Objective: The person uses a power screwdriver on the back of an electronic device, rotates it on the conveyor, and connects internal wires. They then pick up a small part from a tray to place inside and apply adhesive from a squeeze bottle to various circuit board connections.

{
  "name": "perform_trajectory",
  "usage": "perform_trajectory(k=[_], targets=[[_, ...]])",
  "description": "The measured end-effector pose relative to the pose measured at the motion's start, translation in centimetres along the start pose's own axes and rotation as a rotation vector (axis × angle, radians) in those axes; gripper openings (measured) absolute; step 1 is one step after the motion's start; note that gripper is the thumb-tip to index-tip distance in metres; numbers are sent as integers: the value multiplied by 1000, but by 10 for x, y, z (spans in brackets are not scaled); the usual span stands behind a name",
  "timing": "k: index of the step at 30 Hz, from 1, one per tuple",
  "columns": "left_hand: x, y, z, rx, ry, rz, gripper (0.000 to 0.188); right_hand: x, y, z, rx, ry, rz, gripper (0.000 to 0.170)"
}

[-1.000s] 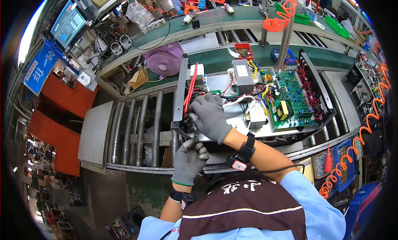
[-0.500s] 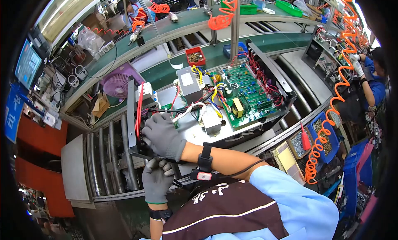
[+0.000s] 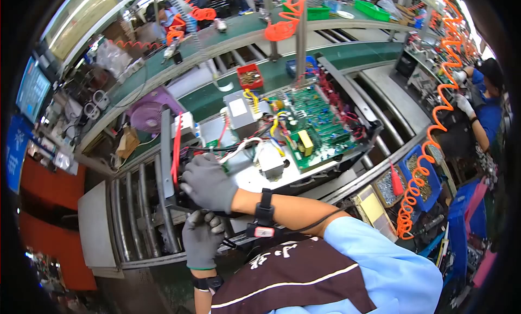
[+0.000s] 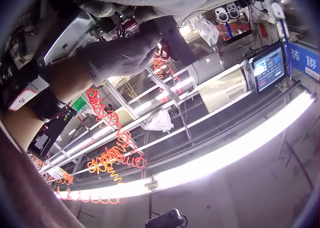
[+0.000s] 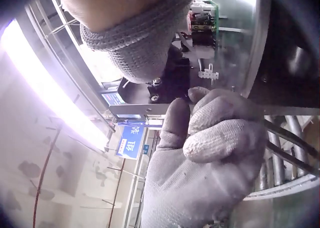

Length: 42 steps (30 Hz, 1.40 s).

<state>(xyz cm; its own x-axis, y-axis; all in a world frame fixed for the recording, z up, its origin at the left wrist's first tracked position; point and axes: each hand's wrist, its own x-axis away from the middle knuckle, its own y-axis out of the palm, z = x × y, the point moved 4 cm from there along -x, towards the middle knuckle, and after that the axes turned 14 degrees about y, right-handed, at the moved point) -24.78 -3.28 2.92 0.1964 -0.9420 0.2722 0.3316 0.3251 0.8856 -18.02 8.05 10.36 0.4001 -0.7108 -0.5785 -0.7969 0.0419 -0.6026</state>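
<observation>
An open metal chassis (image 3: 228,165) with a green circuit board (image 3: 320,124), grey transformers and bundled wires lies on the roller line. My right hand (image 3: 209,184), in a grey glove, reaches down into its near left corner, beside red wires (image 3: 176,151) and a black end panel (image 3: 166,159). Its fingertips are hidden; I cannot tell what they hold. Just below, my left hand (image 3: 202,240) is at the chassis's front edge. In the right wrist view the left fingers (image 5: 220,140) are curled, with nothing visible in them. A black bracket (image 5: 170,82) with screw heads is close by.
Metal rollers (image 3: 141,205) run left of the chassis. Behind it stand a purple fan (image 3: 149,116) and a red bin of small parts (image 3: 249,76). Blue trays of screws (image 3: 418,175) and a coiled orange hose (image 3: 434,146) are at right, with another person (image 3: 488,102) farther back.
The head view has swung right, so the chassis appears farther left and another person shows at right. Both hands stay at the same chassis corner, with only slight movement.
</observation>
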Motion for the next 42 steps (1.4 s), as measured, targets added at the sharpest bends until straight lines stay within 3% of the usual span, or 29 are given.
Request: perform_trajectory(k=[1,3,5,8,17,27,36,38,42], targets=[[4,8,2,56,-24,-69,14,0,0,0,-14,14,-34,16],[9,16,0,16,-27,8,14,-1,1,0,25,24,-76,20],[7,11,1,-61,11,114,15,0,-3,0,-85,98,22,19],[5,6,-1,63,-32,-26,14,1,0,1,-89,30,50,17],[6,14,0,-5,-21,9,14,2,5,5,16,6,34,13],[5,10,0,6,-23,23,14,1,0,5,-133,-22,116,15],[4,7,-1,49,-28,14,13,-2,5,12,6,-25,-42,12],[4,10,-1,21,-29,37,12,3,3,10,122,-294,-223,14],[2,4,-1,63,-53,7,16,6,-9,12,13,-227,-154,18]])
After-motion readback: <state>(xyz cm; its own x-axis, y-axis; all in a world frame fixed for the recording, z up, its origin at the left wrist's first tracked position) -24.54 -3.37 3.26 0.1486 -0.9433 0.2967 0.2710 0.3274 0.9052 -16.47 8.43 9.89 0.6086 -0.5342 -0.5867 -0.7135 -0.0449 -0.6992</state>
